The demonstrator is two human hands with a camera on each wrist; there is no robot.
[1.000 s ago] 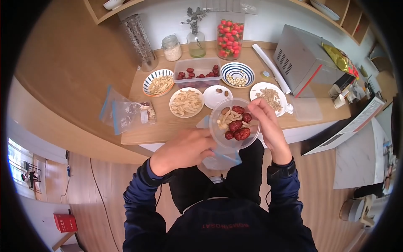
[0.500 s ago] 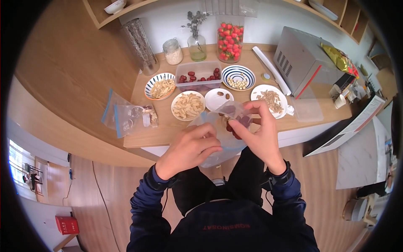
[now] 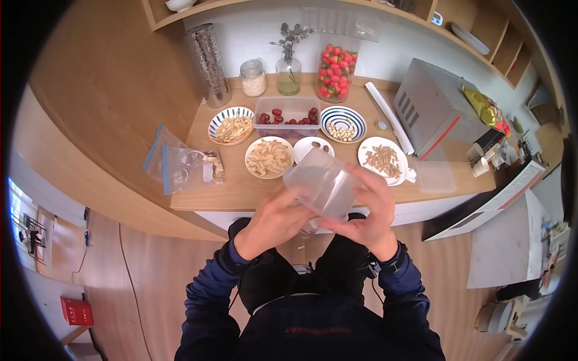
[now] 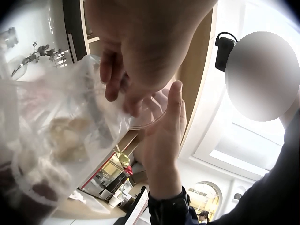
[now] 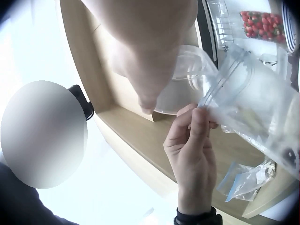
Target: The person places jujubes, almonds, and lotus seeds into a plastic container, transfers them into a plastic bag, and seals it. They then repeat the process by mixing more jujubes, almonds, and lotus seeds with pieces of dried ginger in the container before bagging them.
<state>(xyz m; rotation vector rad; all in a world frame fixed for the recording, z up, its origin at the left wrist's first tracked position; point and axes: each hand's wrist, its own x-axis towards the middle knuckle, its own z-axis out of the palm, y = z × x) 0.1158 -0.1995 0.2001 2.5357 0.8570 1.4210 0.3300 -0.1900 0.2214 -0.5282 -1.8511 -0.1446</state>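
Observation:
My left hand (image 3: 277, 216) pinches the top edge of a clear zip bag (image 5: 262, 112), which hangs with pale pieces and dark red dates inside. My right hand (image 3: 368, 210) grips a clear plastic tub (image 3: 325, 183) around its sides, tipped over with its mouth toward the bag and its base up. In the left wrist view the bag (image 4: 70, 136) fills the left side, and the right hand (image 4: 164, 131) lies along the tub's rim. The right wrist view shows the left fingers (image 5: 199, 122) on the bag's blue seal, beside the tub (image 5: 180, 89).
Behind the hands stand a plate of pale sticks (image 3: 268, 157), a small white plate (image 3: 306, 146), a box of dates (image 3: 288, 114), two patterned bowls and a plate of brown pieces (image 3: 383, 160). Filled zip bags (image 3: 183, 168) lie left; a microwave (image 3: 436, 108) is right.
The right hand has tipped the tub from mouth up, contents showing, to base up over the bag. The dates and pale pieces now show in the bag. The left hand keeps hold of the bag.

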